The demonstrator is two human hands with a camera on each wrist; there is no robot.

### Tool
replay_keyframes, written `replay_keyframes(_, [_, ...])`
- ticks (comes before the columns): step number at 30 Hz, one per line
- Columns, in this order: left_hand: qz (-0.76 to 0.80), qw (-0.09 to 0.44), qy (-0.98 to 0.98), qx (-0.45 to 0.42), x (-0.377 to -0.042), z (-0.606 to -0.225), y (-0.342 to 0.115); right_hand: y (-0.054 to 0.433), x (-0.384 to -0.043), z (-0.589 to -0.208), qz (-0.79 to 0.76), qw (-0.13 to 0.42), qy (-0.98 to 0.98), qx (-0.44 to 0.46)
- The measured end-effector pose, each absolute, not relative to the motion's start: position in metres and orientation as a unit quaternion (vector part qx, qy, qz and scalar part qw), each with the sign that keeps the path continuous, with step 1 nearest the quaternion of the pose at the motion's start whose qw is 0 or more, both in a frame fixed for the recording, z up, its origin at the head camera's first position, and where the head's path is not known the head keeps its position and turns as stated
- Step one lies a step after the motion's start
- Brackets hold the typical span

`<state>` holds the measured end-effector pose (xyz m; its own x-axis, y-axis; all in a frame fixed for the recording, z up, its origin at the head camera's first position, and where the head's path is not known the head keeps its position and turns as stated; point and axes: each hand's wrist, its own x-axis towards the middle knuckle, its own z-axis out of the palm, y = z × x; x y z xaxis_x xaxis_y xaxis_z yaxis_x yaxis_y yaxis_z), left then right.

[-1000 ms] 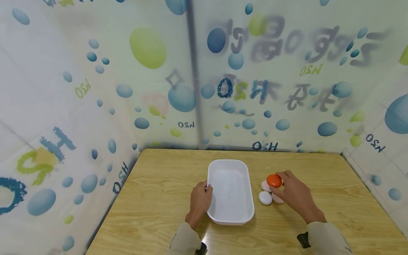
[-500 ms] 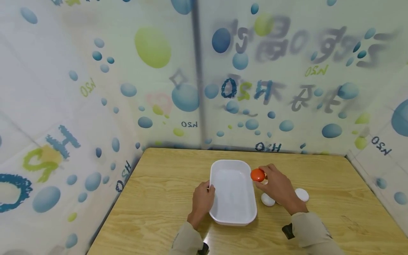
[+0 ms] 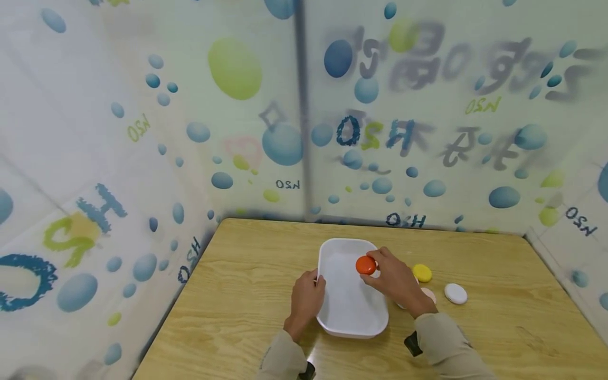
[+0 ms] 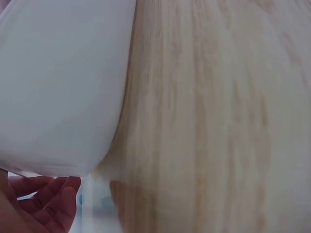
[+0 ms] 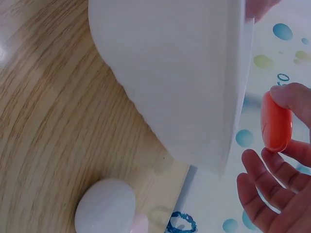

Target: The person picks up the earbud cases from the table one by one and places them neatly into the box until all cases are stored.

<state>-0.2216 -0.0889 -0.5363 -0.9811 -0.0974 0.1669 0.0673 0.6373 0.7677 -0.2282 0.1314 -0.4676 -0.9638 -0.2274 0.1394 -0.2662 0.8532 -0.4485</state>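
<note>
A white rectangular plastic tub [image 3: 352, 309] with rounded corners sits on the wooden table. My left hand [image 3: 306, 298] grips its left rim, the thumb over the edge and the fingers on the outer side. My right hand [image 3: 396, 277] pinches a glossy orange-red round disc [image 3: 365, 265] over the tub's far right part. In the right wrist view the disc [image 5: 276, 121] stands on edge between thumb and finger, above the rim, while the other fingers are loosely bent. The left wrist view shows the tub's outer wall [image 4: 63, 87] and curled fingertips [image 4: 68, 204] under its rim.
To the right of the tub lie a yellow disc [image 3: 422, 273], a white disc [image 3: 456, 293] and a pale pink disc [image 3: 429, 295], partly covered by my right hand. A patterned curtain [image 3: 256, 132] stands behind the wooden table [image 3: 247, 285].
My right hand has carried the orange-red disc left, from above the other discs to over the tub. The yellow and white discs have come into view. My left hand keeps its grip.
</note>
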Motion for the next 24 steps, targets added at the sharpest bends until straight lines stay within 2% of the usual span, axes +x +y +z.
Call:
replay_keyframes(11, [-0.417, 0.109, -0.902, 0.003, -0.22, -0.539, -0.089, 0.112, -0.238, -0.48, 0.225, 0.0, -0.966, 0.124])
replay_keyframes(24, [-0.409, 0.108, -0.906, 0.001, -0.221, -0.534, -0.089, 0.098, -0.243, -0.49, 0.201, 0.014, -0.964, 0.172])
